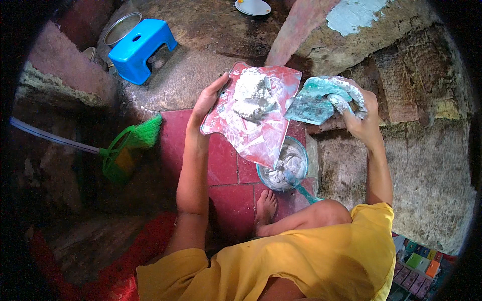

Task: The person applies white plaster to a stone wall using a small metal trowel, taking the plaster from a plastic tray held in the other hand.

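My left hand (208, 98) grips the left edge of a pinkish-red plastic board (290, 79), holding it up in front of me. On the board sits a lump of thick white paste (252, 93), with smears spread around it. My right hand (362, 118), coated with white paste, is closed around a teal plastic scraper (309, 106). The scraper's edge is close to the board's right side; I cannot tell whether they touch. Below the board, partly hidden by it, a round bowl (306, 163) contains more white paste, and a teal-handled tool (303, 192) leans in it.
A rough wall (386, 155) rises close on my right, with a white patch (354, 16) farther up. Ahead to the left are a blue stool (138, 50) and a round-rimmed sieve (122, 29). A green broom (133, 140) lies left of the red floor tiles (223, 165).
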Demonstrator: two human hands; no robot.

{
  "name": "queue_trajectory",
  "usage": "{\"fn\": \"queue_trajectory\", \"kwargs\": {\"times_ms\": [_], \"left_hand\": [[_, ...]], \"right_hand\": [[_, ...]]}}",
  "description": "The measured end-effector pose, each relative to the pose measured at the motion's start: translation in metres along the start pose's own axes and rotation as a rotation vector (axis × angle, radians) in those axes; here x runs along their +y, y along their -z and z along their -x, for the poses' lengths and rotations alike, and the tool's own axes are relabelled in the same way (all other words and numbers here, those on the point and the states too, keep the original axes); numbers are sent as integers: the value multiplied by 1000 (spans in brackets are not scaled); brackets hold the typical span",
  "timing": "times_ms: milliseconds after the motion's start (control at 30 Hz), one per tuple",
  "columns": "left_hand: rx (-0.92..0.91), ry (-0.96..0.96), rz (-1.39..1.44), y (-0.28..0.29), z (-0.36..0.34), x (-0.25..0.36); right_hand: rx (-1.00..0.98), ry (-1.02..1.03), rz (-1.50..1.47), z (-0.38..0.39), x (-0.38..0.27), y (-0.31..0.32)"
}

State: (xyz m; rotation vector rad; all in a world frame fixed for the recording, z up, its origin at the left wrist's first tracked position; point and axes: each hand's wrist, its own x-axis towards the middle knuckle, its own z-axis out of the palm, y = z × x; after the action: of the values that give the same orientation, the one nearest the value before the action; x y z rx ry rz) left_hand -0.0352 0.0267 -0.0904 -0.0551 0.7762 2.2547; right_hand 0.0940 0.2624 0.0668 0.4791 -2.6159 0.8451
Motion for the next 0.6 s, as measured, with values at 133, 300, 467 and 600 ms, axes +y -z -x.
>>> {"fn": "queue_trajectory", "kwargs": {"times_ms": [133,300,467,600], "left_hand": [[67,-19,-17,-15,9,2],[-141,76,114,7,5,4],[-181,92,121,8,1,3],[67,1,-14,-3,2,-1]], "right_hand": [[60,-118,-46,7,4,-3],[44,-108,-48,2,6,-1],[-12,-73,-53,3,4,-4],[-43,-70,-51,7,14,-7]]}}
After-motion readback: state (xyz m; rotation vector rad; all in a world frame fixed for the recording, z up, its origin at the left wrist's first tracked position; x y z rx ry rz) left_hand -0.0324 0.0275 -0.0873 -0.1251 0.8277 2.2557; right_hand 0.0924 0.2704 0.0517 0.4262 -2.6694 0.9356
